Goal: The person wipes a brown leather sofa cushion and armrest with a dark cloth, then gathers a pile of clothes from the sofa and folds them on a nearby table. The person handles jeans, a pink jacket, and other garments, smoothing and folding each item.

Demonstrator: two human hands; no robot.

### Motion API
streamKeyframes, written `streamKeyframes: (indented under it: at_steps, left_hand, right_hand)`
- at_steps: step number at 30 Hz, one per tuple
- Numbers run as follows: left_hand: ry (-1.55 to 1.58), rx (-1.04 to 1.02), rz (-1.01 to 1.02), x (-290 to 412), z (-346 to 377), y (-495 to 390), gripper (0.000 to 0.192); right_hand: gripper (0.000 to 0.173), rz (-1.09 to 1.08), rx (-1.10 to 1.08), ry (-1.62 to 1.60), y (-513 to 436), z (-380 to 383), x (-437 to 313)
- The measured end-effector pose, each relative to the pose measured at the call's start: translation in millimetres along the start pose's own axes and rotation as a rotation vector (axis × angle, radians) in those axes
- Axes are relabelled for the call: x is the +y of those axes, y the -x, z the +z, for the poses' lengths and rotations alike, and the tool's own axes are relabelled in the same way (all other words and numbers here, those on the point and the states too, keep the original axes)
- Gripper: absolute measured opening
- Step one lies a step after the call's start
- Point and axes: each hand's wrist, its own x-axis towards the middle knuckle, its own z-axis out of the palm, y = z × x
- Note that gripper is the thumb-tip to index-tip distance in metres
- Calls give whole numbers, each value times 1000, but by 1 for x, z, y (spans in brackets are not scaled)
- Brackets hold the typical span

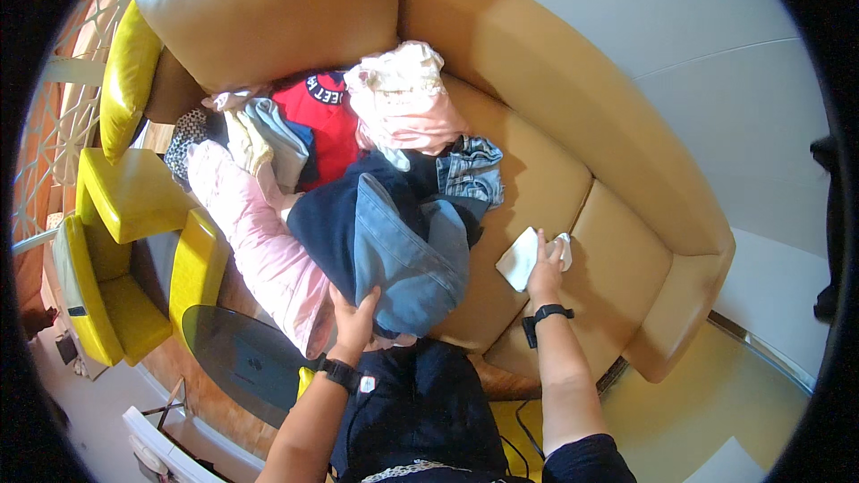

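Observation:
My left hand is at the near edge of a grey-blue and navy garment, thumb on the fabric and some fingers hidden by it. Out to the right, my right hand grips a small white cloth against the tan sofa seat. Part of the cloth pokes out beyond the fingers. A pink padded garment lies left of the grey-blue one, close beside my left hand. Folded blue denim sits at the pile's right edge.
Behind are a red garment with printed lettering, pale pink clothing and light folded clothes. The sofa's backrest curves along the right. A dark glass tabletop and yellow chairs stand left. Black cables hang near my legs.

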Motion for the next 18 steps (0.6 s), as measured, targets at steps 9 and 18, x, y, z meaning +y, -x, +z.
streamKeyframes:
  at_steps: [9,18]
  left_hand:
    - [-137,44,38,-1,12,10,72]
    - [162,-132,-241,24,-7,3,79]
  right_hand:
    - [21,-404,219,-558,61,-76,-82]
    - [30,-893,-206,-807,187,-46,-209]
